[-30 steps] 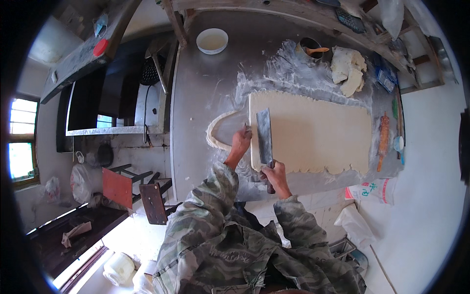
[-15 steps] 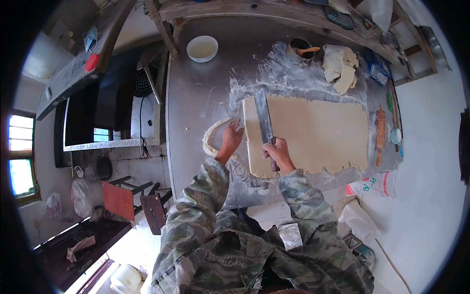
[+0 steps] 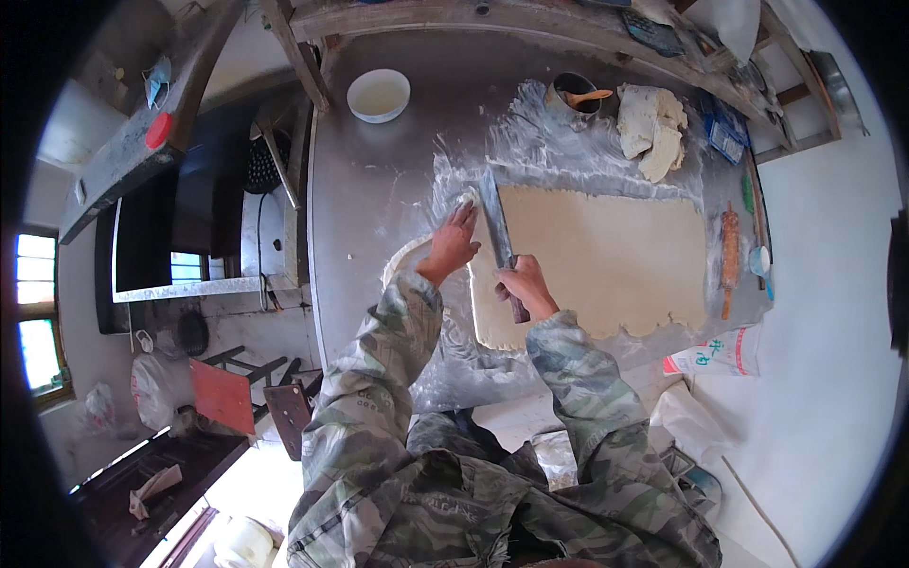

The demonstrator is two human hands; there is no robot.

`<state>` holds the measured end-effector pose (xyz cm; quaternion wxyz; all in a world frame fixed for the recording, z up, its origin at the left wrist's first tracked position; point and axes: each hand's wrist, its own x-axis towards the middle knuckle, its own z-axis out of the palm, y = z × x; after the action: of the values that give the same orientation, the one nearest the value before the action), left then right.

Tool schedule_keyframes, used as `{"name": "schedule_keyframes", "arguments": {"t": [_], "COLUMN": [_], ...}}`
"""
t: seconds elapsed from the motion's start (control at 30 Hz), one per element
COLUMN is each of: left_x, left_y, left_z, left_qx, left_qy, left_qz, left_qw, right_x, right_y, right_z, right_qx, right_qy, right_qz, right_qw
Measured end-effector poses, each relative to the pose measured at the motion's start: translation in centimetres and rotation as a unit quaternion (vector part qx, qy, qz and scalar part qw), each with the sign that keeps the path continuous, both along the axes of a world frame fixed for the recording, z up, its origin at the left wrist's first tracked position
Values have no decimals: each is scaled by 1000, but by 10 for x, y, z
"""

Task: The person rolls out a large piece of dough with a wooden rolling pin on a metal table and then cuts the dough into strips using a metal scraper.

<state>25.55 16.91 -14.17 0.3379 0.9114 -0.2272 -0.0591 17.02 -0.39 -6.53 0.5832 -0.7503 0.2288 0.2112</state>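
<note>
A wide, pale sheet of rolled dough [image 3: 606,260] lies on the floury metal worktop, its edges ragged along the top and bottom. My right hand [image 3: 527,287] is closed around the dark handle of a long, broad-bladed knife [image 3: 496,222]. The blade lies along the sheet's left side, pointing away from me. Just left of the blade, my left hand [image 3: 453,244] reaches forward, its fingertips closed on the far end of a dough strip [image 3: 468,198] at the sheet's corner. A curved dough trimming [image 3: 401,258] lies beside my left wrist, partly hidden by my sleeve.
Behind the sheet stand a white bowl [image 3: 379,96], a dark pot [image 3: 573,93] with a wooden-handled tool, and a dough lump [image 3: 651,133]. A rolling pin [image 3: 729,260] and a scoop [image 3: 760,260] lie right. A wooden shelf [image 3: 426,17] spans the back.
My left hand has moved away from me along the sheet's left side, to its far corner. The knife has stayed at the left side in my right hand, shifting slightly. The view has shifted a little.
</note>
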Motion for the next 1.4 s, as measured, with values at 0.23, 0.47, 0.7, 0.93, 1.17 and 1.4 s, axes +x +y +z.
{"name": "schedule_keyframes", "arguments": {"t": [0.23,0.47,0.7,0.93,1.17,1.4], "left_x": [10,4,-10,-19,-52,-142], "left_y": [-8,1,1,-3,2,-12], "left_z": [-10,-17,-16,-15,-11,-6], "left_qx": [140,167,161,178,192,182], "left_qy": [-20,-54,-55,-59,-41,-40], "left_qz": [-76,-70,-78,-77,-82,-112], "left_qw": [987,982,982,979,977,976], "right_x": [26,-1,-26,-45,-83,-97], "right_y": [8,21,11,9,13,1], "right_z": [-5,10,0,1,9,3], "right_qx": [-36,-40,8,0,18,22], "right_qy": [30,50,33,69,42,62], "right_qz": [18,32,20,16,0,-7], "right_qw": [999,997,999,998,999,998]}}
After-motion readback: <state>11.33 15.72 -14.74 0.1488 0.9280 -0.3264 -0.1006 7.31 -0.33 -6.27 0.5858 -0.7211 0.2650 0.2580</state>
